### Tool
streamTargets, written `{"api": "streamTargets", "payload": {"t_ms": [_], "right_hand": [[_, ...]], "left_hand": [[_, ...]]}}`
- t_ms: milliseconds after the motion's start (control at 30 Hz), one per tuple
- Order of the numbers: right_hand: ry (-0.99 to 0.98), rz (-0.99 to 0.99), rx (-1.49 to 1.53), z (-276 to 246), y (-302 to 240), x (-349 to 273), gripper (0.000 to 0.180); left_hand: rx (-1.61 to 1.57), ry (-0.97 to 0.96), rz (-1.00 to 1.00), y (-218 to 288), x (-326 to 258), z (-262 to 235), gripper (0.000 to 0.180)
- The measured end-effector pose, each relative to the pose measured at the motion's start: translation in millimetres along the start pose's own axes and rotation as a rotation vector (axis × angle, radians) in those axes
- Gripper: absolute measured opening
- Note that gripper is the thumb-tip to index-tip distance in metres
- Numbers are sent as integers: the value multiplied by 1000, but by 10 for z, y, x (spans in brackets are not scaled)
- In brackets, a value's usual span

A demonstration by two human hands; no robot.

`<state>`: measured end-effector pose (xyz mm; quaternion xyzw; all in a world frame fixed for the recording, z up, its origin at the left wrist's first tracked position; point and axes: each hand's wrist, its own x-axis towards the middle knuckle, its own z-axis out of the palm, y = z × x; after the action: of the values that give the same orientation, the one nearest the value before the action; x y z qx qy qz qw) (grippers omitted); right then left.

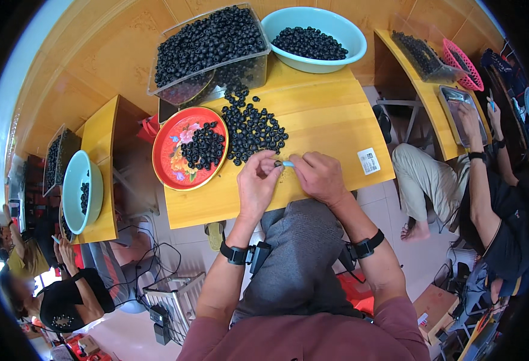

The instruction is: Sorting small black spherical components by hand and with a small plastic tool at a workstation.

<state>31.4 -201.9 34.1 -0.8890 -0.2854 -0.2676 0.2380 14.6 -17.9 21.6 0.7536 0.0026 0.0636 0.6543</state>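
Over the near edge of the yellow table (321, 117), my left hand (256, 185) pinches a small black bead (278, 163) between thumb and fingertips. My right hand (320, 177) grips a light-blue-handled tool (288, 163), its end against or very near the bead; the tip is too small to make out. Pale crumbs lie on the wood beneath the fingers. Just beyond my left hand spreads a loose heap of black beads (253, 129). A red flowered round tray (167, 144) to its left carries more beads (202, 146).
Behind the heap stand a clear plastic bin (249, 72) full of beads and a pale blue basin (355, 45) with more. A white label (369, 161) is on the table's right. People work at side tables (418, 84) left and right. Cables (156, 256) trail across the floor.
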Motion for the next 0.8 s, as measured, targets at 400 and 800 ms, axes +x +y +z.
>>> {"api": "streamTargets", "payload": {"t_ms": [400,800], "right_hand": [[-74,54,-72,6,11,-5,5],[-6,79,-86,74,49,-51,6]], "left_hand": [[-209,22,-29,-52,-16,-69,37],[50,94,193,71,-13,-286,18]]}}
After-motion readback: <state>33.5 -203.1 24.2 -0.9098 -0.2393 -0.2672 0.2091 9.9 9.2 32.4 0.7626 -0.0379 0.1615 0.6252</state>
